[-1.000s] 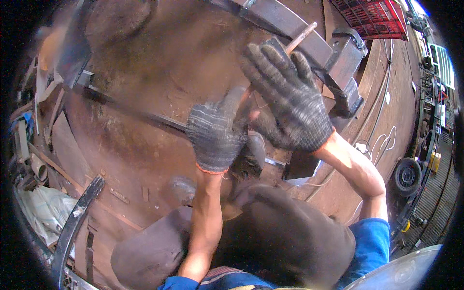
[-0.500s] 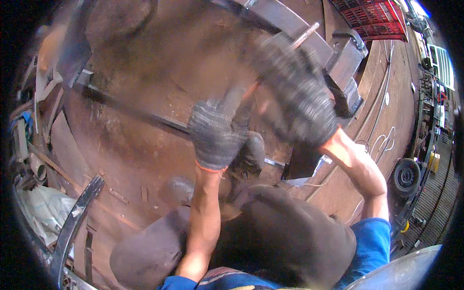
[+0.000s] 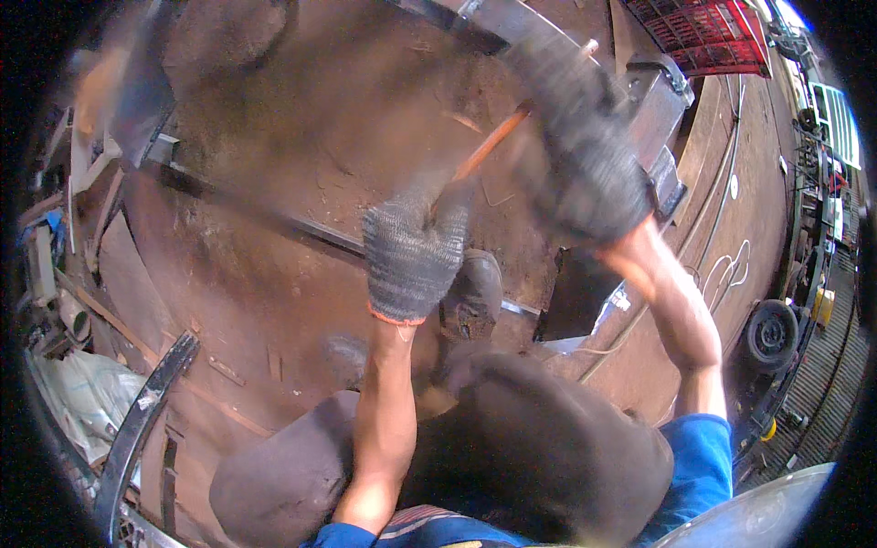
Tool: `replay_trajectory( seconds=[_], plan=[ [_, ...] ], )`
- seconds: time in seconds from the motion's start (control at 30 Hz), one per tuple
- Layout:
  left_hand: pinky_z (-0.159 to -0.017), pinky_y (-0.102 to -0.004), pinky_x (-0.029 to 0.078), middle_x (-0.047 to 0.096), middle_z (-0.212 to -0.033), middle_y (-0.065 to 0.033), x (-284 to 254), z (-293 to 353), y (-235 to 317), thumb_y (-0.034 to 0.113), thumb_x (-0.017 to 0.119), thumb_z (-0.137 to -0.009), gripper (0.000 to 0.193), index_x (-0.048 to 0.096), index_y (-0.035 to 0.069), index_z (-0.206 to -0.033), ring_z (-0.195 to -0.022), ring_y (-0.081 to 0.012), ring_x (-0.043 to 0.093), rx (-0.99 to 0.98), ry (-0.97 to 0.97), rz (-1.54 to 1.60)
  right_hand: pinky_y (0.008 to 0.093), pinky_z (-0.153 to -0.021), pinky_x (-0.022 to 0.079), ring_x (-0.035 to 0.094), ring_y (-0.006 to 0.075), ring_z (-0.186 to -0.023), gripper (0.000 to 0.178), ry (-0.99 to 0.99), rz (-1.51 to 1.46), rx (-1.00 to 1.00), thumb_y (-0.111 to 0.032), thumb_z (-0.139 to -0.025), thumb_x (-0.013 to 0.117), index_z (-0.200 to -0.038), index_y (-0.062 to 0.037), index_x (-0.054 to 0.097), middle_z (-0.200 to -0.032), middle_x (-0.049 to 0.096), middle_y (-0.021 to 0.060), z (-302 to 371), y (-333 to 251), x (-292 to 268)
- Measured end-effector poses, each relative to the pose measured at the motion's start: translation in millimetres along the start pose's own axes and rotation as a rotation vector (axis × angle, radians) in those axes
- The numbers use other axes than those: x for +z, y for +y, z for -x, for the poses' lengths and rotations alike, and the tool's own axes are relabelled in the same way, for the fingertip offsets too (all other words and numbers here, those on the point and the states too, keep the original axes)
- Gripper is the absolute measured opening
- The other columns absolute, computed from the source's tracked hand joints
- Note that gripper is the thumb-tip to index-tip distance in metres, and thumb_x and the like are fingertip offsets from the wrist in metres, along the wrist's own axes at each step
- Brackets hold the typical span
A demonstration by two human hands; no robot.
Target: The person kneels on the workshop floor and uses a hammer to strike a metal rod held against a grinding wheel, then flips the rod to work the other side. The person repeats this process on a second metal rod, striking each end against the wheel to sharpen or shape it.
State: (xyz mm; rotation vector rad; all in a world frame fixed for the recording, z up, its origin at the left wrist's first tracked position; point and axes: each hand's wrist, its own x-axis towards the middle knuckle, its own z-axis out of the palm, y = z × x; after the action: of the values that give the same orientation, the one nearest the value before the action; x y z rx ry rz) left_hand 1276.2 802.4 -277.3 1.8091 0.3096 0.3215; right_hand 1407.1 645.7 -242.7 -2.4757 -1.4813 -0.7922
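My left hand (image 3: 411, 247), in a grey knitted glove with an orange cuff, is closed around the lower end of a thin reddish-brown rod (image 3: 495, 142). The rod slants up to the right and passes behind my right hand (image 3: 594, 155). A pale tip that lines up with it shows beyond the glove. My right hand wears a matching glove; motion smears its fingers, so their grip does not show. A dark steel bar (image 3: 315, 233) lies on the rusty brown surface left of my left hand. Just below that hand a dark boot (image 3: 475, 292) shows.
Grey steel parts (image 3: 653, 114) stand beyond my right hand, below a red plastic crate (image 3: 703, 35). Cables (image 3: 726, 173) run along the right, near a wheel (image 3: 769, 333). Scrap strips and a whitish sack (image 3: 91, 402) lie left, beside a curved black bar (image 3: 146, 420).
My right hand has moved up and right along the rod, uncovering more of its middle and covering more of its far end. My left hand has stayed nearly in place.
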Motion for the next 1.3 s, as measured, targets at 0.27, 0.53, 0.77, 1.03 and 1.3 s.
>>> replay_trajectory(
  seconds=[0.27, 0.53, 0.77, 1.03, 1.3],
  plan=[
    [-0.059, -0.0306, 0.046, 0.066, -0.073, -0.0097, -20, 7, -2, 0.020, 0.065, -0.094, 0.022, 0.069, -0.002, -0.098, -0.065, -0.0105, 0.053, -0.048, 0.031, -0.074, 0.0507, -0.112, 0.027, 0.049, 0.0308, -0.130, 0.050, -0.315, 0.018, 0.032, -0.040, -0.095, 0.054, -0.136, -0.0107, 0.053, -0.140, 0.052, 0.0146, -21, 2, -17],
    [-0.064, -0.0300, 0.047, 0.068, -0.077, -0.0072, -20, 6, 2, 0.018, 0.064, -0.094, 0.021, 0.069, -0.002, -0.099, -0.069, -0.0098, 0.054, -0.185, -0.070, -0.001, 0.0462, -0.110, 0.031, 0.050, 0.0327, -0.128, 0.050, -0.372, -0.302, 0.178, -0.035, -0.092, 0.056, -0.133, -0.0068, 0.055, -0.137, 0.055, 0.0172, -17, -23, -40],
    [-0.066, -0.0293, 0.047, 0.069, -0.078, -0.0050, -21, 8, 0, 0.018, 0.063, -0.095, 0.021, 0.070, -0.001, -0.097, -0.072, -0.0094, 0.056, -0.206, -0.028, 0.063, 0.0418, -0.115, 0.027, 0.044, 0.0305, -0.134, 0.052, -0.382, -0.282, 0.225, -0.031, -0.091, 0.056, -0.137, -0.0062, 0.053, -0.141, 0.051, 0.0179, -12, -15, -25],
    [-0.070, -0.0278, 0.049, 0.072, -0.083, -0.0049, -20, 6, -1, 0.017, 0.064, -0.095, 0.022, 0.071, -0.003, -0.098, -0.075, -0.0094, 0.060, -0.213, -0.059, 0.092, 0.0552, -0.114, 0.022, 0.045, 0.0315, -0.135, 0.052, -0.237, -0.199, 0.088, -0.042, -0.097, 0.047, -0.135, -0.0072, 0.055, -0.142, 0.051, 0.0144, -19, -36, -20],
    [-0.067, -0.0283, 0.049, 0.071, -0.080, -0.0052, -27, 7, -7, 0.018, 0.061, -0.096, 0.023, 0.071, -0.003, -0.094, -0.073, -0.0088, 0.059, -0.289, -0.079, 0.105, 0.0550, -0.111, 0.023, 0.044, 0.0342, -0.135, 0.049, -0.177, -0.191, 0.065, -0.041, -0.099, 0.044, -0.133, -0.0086, 0.056, -0.144, 0.049, 0.0141, -10, -32, 4]
  ],
)
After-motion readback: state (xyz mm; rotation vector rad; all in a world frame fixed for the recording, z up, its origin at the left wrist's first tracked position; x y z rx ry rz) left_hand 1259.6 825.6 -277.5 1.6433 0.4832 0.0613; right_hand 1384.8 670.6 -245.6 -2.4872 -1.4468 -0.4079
